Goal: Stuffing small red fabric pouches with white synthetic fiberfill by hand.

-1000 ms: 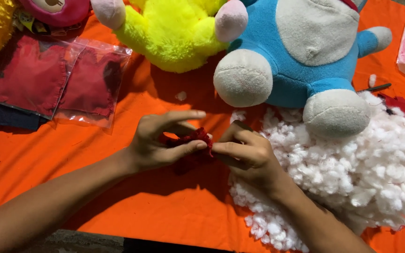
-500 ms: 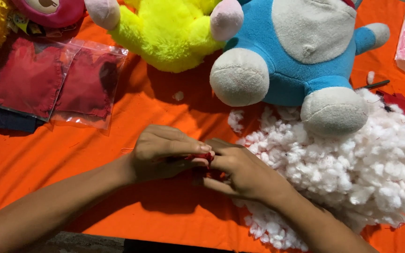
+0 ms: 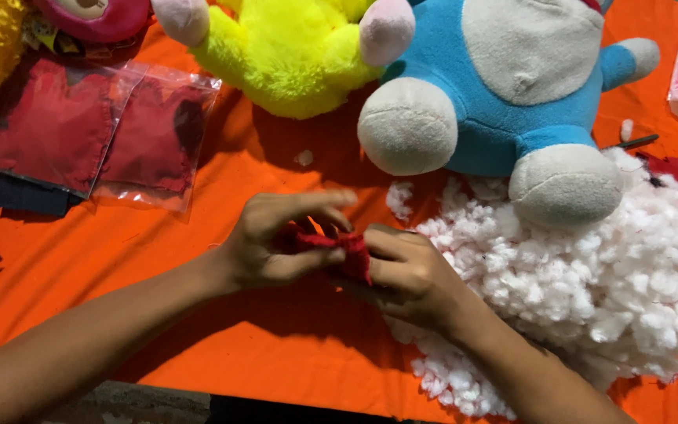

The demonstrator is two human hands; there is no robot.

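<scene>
A small red fabric piece (image 3: 337, 247) sits between both hands over the orange cloth (image 3: 213, 345). My left hand (image 3: 276, 243) pinches its left side with thumb and fingers, upper fingers blurred and raised. My right hand (image 3: 406, 275) grips its right side from below. Just right of the hands lies a big heap of white stuffing (image 3: 590, 283).
A blue and cream plush toy (image 3: 512, 86) lies at the top right, its feet by the stuffing. A yellow plush (image 3: 292, 55) sits at top centre. Clear bags of red fabric (image 3: 96, 133) lie at the left. The table's front edge runs along the bottom.
Both hands stayed together on the red piece, dipped toward me, then rose again. My left fingers have lifted and spread; the red piece shows more between the hands.
</scene>
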